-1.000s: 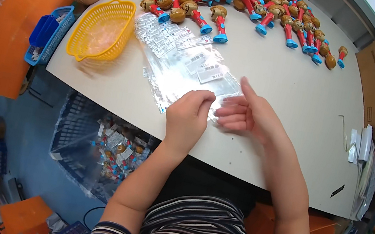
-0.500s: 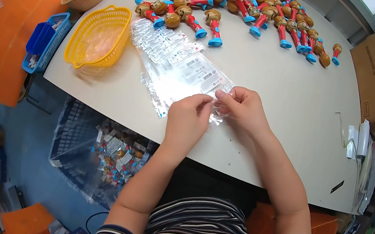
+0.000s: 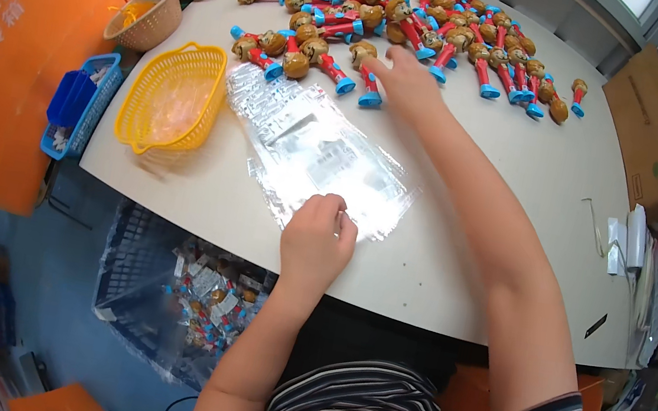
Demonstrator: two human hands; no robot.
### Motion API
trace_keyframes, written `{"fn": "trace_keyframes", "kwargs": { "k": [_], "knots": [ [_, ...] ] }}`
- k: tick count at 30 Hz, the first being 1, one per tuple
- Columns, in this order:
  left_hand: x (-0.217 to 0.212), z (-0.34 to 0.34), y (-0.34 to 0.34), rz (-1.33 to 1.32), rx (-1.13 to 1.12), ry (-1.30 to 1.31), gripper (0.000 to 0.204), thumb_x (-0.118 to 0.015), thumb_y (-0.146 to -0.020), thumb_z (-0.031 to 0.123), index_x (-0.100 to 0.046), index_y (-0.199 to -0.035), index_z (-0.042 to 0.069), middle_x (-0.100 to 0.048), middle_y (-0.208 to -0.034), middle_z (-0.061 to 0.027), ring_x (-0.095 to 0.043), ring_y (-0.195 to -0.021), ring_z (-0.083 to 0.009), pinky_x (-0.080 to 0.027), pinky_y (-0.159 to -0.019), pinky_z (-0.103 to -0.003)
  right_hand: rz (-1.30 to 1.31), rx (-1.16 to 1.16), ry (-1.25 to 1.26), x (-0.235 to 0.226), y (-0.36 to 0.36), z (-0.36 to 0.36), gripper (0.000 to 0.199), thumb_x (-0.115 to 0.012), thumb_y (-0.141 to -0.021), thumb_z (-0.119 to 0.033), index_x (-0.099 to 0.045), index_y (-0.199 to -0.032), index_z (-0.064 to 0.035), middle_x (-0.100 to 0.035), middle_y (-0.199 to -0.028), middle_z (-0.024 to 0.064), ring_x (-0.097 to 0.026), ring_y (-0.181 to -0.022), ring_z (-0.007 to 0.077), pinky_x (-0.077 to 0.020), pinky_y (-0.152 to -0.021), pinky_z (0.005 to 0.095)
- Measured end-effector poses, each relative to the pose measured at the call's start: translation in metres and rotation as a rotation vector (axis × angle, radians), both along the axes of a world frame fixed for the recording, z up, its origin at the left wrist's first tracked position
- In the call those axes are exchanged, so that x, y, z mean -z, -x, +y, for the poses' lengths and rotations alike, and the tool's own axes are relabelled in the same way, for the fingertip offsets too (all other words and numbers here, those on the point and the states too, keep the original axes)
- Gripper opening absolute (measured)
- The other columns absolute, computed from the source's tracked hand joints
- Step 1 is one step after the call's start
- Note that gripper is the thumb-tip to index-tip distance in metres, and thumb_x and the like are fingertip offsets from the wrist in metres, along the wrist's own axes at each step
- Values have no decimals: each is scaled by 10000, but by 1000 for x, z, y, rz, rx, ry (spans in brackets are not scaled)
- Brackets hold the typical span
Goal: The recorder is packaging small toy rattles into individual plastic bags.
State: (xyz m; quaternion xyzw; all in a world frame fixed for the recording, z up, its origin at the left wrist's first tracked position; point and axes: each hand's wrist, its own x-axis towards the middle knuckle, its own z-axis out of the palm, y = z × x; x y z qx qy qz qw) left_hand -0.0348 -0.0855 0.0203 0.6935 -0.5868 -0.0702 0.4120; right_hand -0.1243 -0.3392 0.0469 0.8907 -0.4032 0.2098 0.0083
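Just beyond the plastic bags [image 3: 329, 157], the right hand [image 3: 411, 88] has its fingers at a toy figure [image 3: 369, 80] — whether they grip it, I cannot tell. At the near edge of the plastic bags, the left hand [image 3: 316, 240] is curled, any pinch hidden. The toy figure looks light, stiff and smooth, best taken by its narrow red body — the plastic bags seem thin, limp and slippery.

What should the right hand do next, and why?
Probably close the right hand on the toy beside its fingers and lift it: that toy lies within reach at the near edge of the pile, though a firm grip can't be made out. The left hand is at the near end of the bags.
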Motion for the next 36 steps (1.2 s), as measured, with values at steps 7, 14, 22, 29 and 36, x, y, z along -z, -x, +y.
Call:
{"fn": "trace_keyframes", "kwargs": {
  "k": [7, 14, 22, 29, 36],
  "knots": [
    [7, -8, -1, 74, 38, 9, 89, -641, -802, 13, -627, -889, 5, -628, -802, -116, -632, -673, -220, -504, -632, -328, -134, 413, -517, 21, -28, 1, 336, -638, -876, -311, -670, -1018, -8, -688, -1035, 234, -666, -984, 366, -518, -845, 457],
    [0, -17, -4, 175, -16, 8, 100, -647, -801, 1, -632, -900, -11, -623, -796, -114, -614, -655, -205, -508, -636, -309, -473, -67, -1024, -58, 58, 75, 305, -539, -988, -306, -672, -971, -32, -620, -730, 9, -511, -587, 70, -412, -533, 233],
    [-5, -31, 10, 298, 38, 18, 61, -639, -834, 2, -619, -890, -10, -616, -774, -111, -614, -625, -195, -498, -582, -311, -464, 63, -930, -21, 126, 177, 233, -620, -947, -201, -689, -1051, -3, -626, -729, 8, -553, -634, 94, -447, -596, 251],
    [-10, -30, 15, 88, 93, 98, 60, -660, -848, 18, -624, -894, 6, -621, -818, -109, -625, -633, -222, -508, -593, -322, -154, -48, -140, -1, 116, 200, 275, -717, -848, -161, -681, -1097, -49, -615, -728, 100, -604, -639, 268, -481, -554, 345],
    [-22, -34, 26, -130, 260, 186, 92, -663, -832, 12, -611, -908, 15, -620, -846, -131, -632, -698, -291, -511, -613, -359, -84, -136, 164, 11, 115, 203, 315, -728, -837, -175, -668, -1115, -40, -584, -696, 78, -609, -641, 222, -469, -527, 327]
  ]
}}
